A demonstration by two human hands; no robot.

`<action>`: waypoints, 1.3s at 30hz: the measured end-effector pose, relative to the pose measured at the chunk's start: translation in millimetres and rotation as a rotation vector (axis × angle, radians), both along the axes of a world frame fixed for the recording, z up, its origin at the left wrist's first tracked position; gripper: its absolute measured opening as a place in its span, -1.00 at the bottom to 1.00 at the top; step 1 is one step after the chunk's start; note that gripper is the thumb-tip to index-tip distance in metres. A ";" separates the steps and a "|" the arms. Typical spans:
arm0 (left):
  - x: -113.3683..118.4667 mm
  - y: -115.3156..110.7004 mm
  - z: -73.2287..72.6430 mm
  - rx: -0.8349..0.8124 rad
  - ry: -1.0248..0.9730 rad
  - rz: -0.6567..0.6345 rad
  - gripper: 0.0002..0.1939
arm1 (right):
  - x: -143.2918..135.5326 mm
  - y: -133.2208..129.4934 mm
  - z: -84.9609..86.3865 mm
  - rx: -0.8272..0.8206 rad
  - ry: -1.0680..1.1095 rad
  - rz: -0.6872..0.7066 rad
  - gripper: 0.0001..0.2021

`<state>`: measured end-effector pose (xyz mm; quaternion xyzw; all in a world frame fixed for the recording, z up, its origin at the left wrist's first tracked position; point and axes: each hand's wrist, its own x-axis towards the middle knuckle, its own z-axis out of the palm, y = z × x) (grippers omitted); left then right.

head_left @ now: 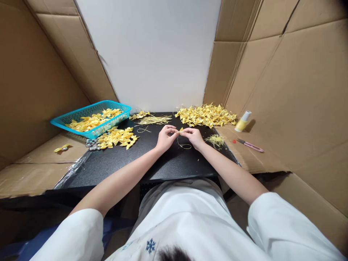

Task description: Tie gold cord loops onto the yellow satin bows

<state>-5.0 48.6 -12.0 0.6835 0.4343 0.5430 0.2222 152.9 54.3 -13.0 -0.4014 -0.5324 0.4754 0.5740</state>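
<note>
Over the black tabletop, my left hand (165,139) and my right hand (195,136) meet fingertip to fingertip, both closed in a pinch. Between them is a small yellow ribbon bow (181,129), mostly covered by the fingers. A thin yellow cord (186,146) hangs from the pinch and curls in a loop below it. Which fingers hold the cord and which the ribbon is too small to make out. Cut lengths of yellow cord (155,120) lie beyond my left hand. Beside my right wrist is a tangle of cord scraps (216,140).
A turquoise basket (94,135) of yellow bows stands at left, with loose bows (117,137) and shiny grey pieces (92,145) before it. Another bow pile (206,116) lies back right. A white-capped bottle (243,121) and a pink-handled cutter (250,145) rest on cardboard at right. Cardboard walls enclose both sides.
</note>
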 end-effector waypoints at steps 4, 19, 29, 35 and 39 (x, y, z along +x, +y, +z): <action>0.1 1.3 -1.6 -0.004 -0.025 0.013 -0.87 | 0.1 0.4 -1.4 0.017 -0.008 0.005 -0.68; 0.3 -1.6 -2.5 0.091 0.029 0.049 -0.88 | 1.5 2.9 -5.2 0.048 -0.030 0.000 -0.75; 0.6 -4.4 -2.4 0.174 0.131 0.068 -0.95 | 1.6 5.1 -8.6 0.024 -0.055 0.000 -0.73; 0.6 -8.0 -0.2 0.182 0.170 0.118 -0.96 | 2.4 2.1 -4.9 0.007 -0.046 -0.004 -0.73; 0.3 -8.7 1.0 0.172 0.181 0.099 -0.97 | 2.2 0.3 -2.9 0.006 -0.033 0.007 -0.71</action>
